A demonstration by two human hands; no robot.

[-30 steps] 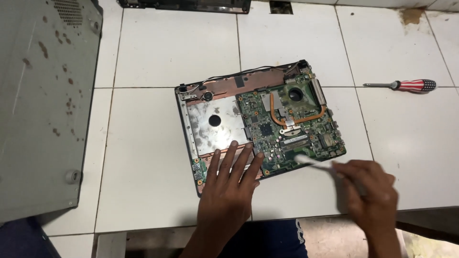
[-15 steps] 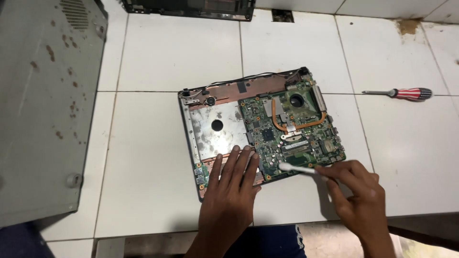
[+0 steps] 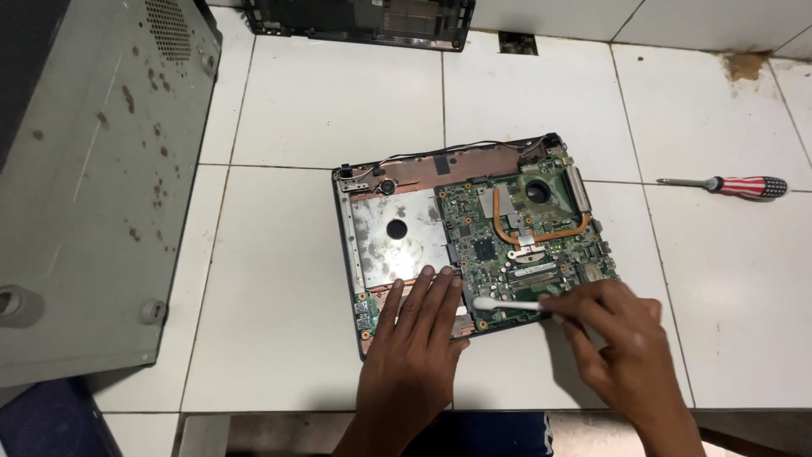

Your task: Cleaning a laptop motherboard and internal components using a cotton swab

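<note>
Head view: brush (image 3: 507, 305) level, tip leftward.

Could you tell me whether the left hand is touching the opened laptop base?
Touching: the head view shows the left hand lying flat with its fingers on the laptop base.

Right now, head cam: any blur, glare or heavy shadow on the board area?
Head view: board sharp, components readable; right hand and white brush only slightly soft; left hand crisp. Mild sheen on the metal plate, no blown glare. Soft shadows under both hands on the white tiles.
</note>
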